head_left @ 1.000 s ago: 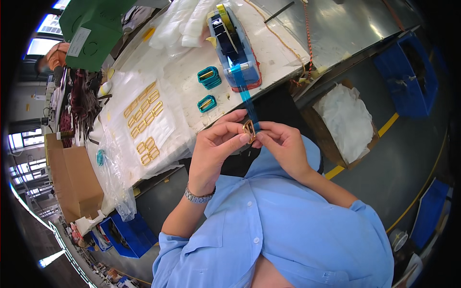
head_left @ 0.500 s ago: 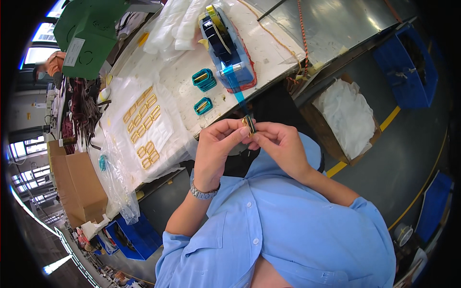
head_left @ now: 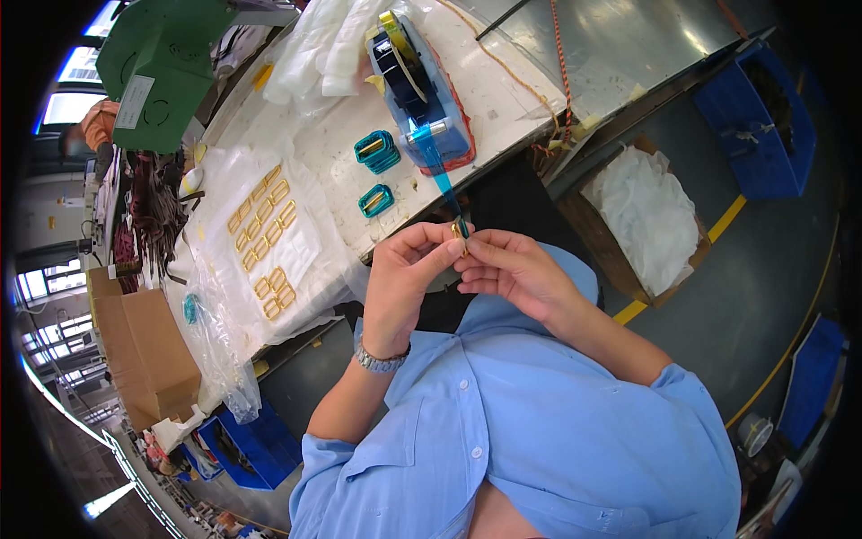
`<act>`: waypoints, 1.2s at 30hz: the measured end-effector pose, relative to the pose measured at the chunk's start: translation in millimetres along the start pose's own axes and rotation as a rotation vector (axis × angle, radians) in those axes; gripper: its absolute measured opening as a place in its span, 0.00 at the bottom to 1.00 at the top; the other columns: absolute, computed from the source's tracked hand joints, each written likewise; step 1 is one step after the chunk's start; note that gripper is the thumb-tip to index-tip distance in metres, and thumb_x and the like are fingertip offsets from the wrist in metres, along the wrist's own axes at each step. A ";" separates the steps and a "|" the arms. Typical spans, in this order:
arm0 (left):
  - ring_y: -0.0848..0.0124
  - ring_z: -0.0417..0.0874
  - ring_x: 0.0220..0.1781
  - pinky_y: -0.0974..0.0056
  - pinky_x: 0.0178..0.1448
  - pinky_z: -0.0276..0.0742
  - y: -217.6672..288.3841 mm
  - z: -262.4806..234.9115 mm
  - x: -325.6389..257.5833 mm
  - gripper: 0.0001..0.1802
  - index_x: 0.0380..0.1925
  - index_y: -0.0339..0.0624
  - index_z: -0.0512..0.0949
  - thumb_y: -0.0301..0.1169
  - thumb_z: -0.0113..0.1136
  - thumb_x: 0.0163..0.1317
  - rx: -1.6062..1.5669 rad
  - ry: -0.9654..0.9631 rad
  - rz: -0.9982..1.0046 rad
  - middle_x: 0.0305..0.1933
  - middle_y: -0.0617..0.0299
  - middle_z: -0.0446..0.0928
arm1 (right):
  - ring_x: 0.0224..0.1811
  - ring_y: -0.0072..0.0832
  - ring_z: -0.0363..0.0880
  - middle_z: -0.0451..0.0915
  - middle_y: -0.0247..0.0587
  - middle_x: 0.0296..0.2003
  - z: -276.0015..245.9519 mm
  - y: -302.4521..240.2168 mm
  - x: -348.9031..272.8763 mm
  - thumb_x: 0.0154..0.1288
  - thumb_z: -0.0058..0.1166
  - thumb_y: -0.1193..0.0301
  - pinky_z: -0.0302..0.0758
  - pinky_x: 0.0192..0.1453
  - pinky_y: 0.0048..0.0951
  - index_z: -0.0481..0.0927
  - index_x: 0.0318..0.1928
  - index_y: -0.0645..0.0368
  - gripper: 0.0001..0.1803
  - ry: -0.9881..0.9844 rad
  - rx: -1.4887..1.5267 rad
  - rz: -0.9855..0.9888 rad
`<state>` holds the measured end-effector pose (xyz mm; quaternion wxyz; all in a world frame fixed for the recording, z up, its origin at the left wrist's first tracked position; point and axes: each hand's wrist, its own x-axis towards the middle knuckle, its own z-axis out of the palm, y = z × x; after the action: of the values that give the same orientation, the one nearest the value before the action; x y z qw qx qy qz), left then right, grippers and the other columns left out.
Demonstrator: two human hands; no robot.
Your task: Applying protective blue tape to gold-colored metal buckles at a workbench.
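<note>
My left hand [head_left: 404, 269] pinches a gold metal buckle [head_left: 458, 232] between thumb and fingertips, just off the table's near edge. Thumb and forefinger of my right hand [head_left: 525, 277] press on its other side, where blue tape lies against it; its remaining fingers curl loosely below. From there a strip of clear blue tape [head_left: 439, 172] runs up, unbroken, to a tape dispenser [head_left: 437, 103]. My fingers hide part of the buckle. Left of the dispenser sit a blue-wrapped buckle stack [head_left: 377, 153] and a smaller wrapped one [head_left: 376, 200].
Gold buckles [head_left: 266, 216] lie in rows on white plastic sheeting at the left. A green machine [head_left: 162, 81] stands at the far left, with a cardboard box [head_left: 148, 350] nearer. To my right are a lined carton [head_left: 646, 225] and a blue crate [head_left: 763, 126].
My right hand has turned and its lower fingers have loosened away from the buckle, while thumb and forefinger stay at the tape. One buckle fewer shows in the nearest group on the sheeting.
</note>
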<state>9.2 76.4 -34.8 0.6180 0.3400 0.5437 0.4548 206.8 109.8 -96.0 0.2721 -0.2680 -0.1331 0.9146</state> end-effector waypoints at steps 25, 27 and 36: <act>0.78 0.80 0.34 0.69 0.42 0.79 -8.3 -4.5 19.5 0.12 0.48 0.34 0.88 0.31 0.63 0.77 -0.300 -0.038 -0.311 0.35 0.66 0.83 | 0.41 0.26 0.92 0.93 0.45 0.43 15.6 -17.3 -8.4 0.76 0.69 0.72 0.89 0.49 0.27 0.87 0.52 0.66 0.11 0.003 -0.485 -0.183; 0.79 0.75 0.31 0.68 0.40 0.76 -9.4 -6.3 23.2 0.09 0.45 0.36 0.87 0.30 0.62 0.76 -0.371 -0.061 -0.360 0.33 0.67 0.80 | 0.42 0.23 0.91 0.92 0.42 0.44 20.9 -28.1 -7.9 0.74 0.71 0.73 0.88 0.47 0.25 0.86 0.53 0.66 0.13 0.081 -0.728 -0.211; 0.78 0.77 0.32 0.66 0.40 0.77 15.9 6.6 29.2 0.05 0.45 0.41 0.83 0.30 0.62 0.76 -0.547 0.081 -0.547 0.38 0.67 0.83 | 0.62 0.28 0.87 0.87 0.47 0.62 25.1 -49.2 13.1 0.69 0.73 0.77 0.82 0.71 0.34 0.78 0.71 0.69 0.32 -0.028 -0.760 -0.463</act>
<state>12.4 109.7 -29.7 0.7624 -0.0130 0.4968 0.4146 204.3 155.0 -61.7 0.3501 -0.2996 -0.5201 0.7191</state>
